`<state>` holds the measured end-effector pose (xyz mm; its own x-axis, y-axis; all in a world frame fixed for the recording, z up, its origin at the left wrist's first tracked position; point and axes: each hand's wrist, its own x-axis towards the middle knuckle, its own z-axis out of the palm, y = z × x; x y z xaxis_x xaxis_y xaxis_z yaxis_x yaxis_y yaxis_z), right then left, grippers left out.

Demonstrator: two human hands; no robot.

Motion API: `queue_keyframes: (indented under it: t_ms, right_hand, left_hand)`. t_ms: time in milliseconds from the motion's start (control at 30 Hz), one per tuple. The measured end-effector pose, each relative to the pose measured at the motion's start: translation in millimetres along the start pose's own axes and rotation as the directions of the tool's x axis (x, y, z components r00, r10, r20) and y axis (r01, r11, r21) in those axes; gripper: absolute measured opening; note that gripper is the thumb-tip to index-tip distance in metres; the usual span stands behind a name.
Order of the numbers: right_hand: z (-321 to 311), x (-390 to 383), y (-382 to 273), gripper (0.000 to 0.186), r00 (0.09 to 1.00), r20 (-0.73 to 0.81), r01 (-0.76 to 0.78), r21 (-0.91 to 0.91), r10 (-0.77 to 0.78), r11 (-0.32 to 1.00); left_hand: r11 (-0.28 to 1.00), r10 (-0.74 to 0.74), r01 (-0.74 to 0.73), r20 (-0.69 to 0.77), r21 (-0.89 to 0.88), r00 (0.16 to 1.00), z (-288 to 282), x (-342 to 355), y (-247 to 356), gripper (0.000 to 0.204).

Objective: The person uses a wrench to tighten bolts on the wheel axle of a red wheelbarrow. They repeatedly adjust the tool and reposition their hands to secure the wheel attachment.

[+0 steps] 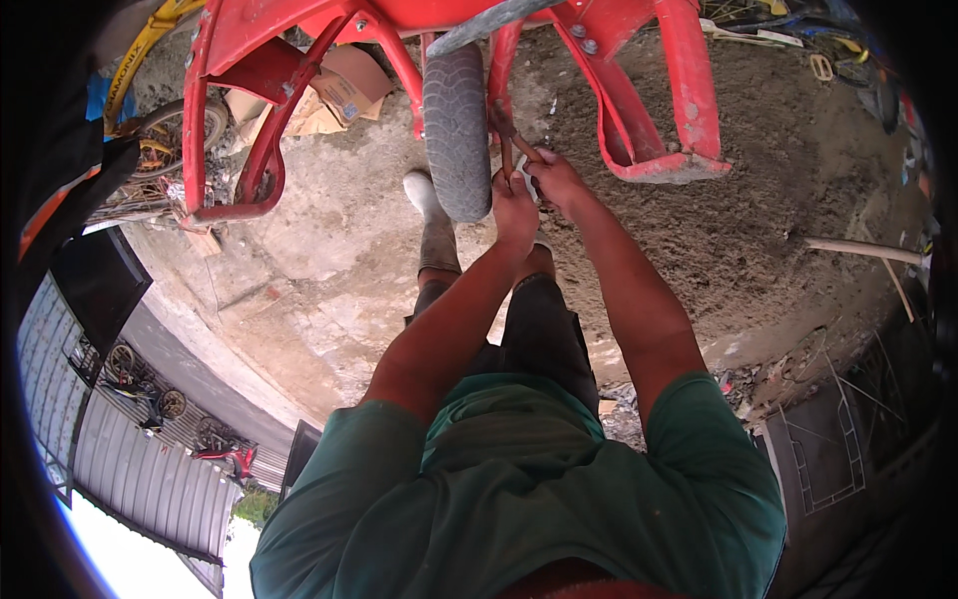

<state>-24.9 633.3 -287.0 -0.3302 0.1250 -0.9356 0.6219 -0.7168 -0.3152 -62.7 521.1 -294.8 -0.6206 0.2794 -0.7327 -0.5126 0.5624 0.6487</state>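
Observation:
A red wheelbarrow (687,90) stands in front of me with its single black tyred wheel (456,130) between the fork arms. Right of the wheel, a rusty pair of pliers (506,150) has its jaw end against the red fork arm (499,88). My left hand (515,205) is closed on one handle of the pliers. My right hand (556,182) is closed round the other handle, close beside it. What exactly the jaws grip is too small to make out.
Flattened cardboard (344,90) lies behind the wheelbarrow's left leg. A yellow bicycle frame (130,75) leans at the far left. Damp sandy mortar (718,240) covers the ground on the right, with a wooden handle (863,250) reaching over it. My boot (421,190) is near the wheel.

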Motion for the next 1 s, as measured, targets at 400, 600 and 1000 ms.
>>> queue_keyframes:
  t_ms: [400,600,1000]
  right_hand:
    - [-34,9,-1,0.027,0.969,-0.009,0.196,-0.573,-0.246,0.795]
    - [-18,18,-1,0.024,0.956,-0.055,0.213,-0.546,-0.288,0.810]
    - [0,23,6,0.023,0.984,-0.084,0.127,-0.299,-0.158,0.946]
  left_hand:
    - [0.968,-0.008,0.043,-0.138,0.247,0.990,9,-14,7,0.036]
    - [0.960,-0.027,0.057,-0.114,0.274,0.993,0,-7,3,0.033]
    - [0.988,-0.016,0.028,-0.076,0.153,0.997,-2,-6,-16,0.033]
